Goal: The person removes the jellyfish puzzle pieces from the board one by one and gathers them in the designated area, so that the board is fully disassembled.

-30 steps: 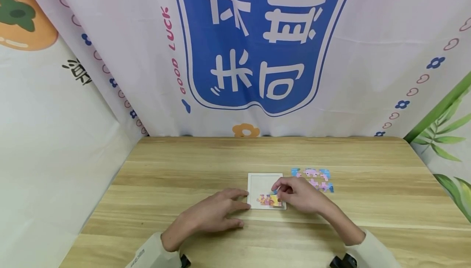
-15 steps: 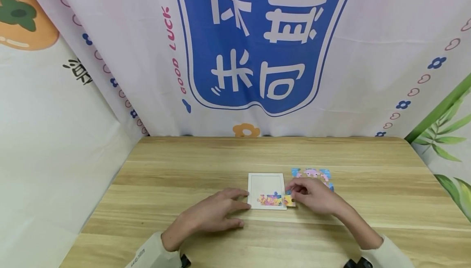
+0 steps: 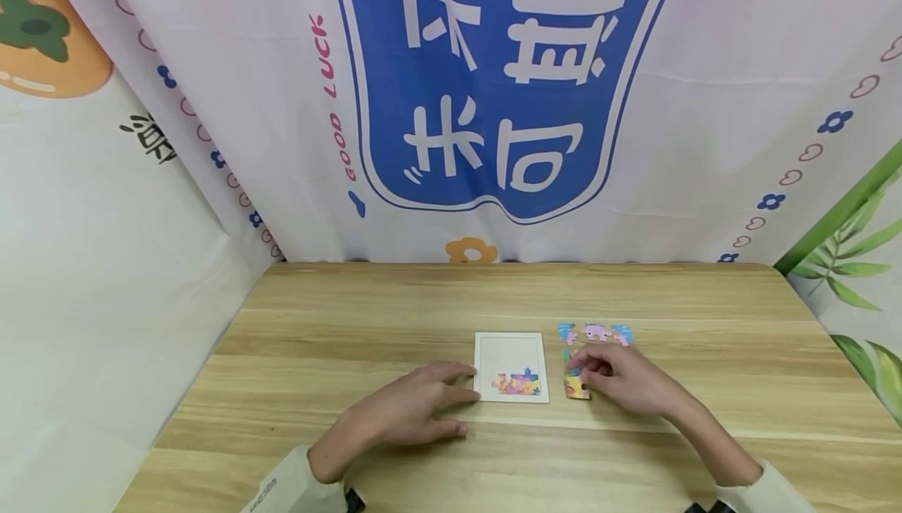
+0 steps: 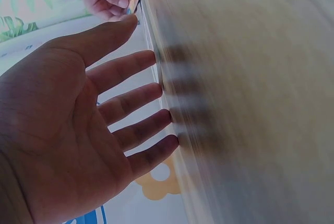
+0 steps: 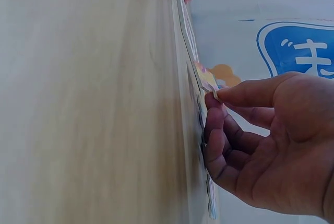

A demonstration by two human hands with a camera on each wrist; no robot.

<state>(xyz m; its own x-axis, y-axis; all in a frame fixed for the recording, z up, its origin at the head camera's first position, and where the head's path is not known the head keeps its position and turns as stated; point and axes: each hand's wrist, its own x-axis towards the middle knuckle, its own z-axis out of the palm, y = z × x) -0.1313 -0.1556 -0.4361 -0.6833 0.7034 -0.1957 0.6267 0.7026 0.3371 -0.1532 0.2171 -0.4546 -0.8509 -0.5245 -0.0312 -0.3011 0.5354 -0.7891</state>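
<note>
In the head view a white puzzle tray (image 3: 502, 352) lies on the table. Several joined jigsaw pieces (image 3: 517, 384), pink, yellow and blue, fill part of its lower edge. The fingertips of my left hand (image 3: 416, 403) touch the tray's left side, fingers extended and apart; the left wrist view shows that palm (image 4: 62, 114) holding nothing. Right of the tray, my right hand (image 3: 627, 378) pinches a yellow and blue jigsaw piece (image 3: 577, 388) between thumb and finger. The right wrist view has this piece (image 5: 207, 79) tilted at the fingertips, partly hidden.
Loose jigsaw pieces (image 3: 597, 332), pink and blue, lie right of the tray; my right hand covers some of them. The wooden table (image 3: 352, 317) ends at a printed curtain (image 3: 676, 207) behind. Another hanging cloth (image 3: 106, 262) stands on the left.
My right hand has moved right with the yellow and blue piece, from over the tray to the table beside it. The left hand has stayed at the tray's side.
</note>
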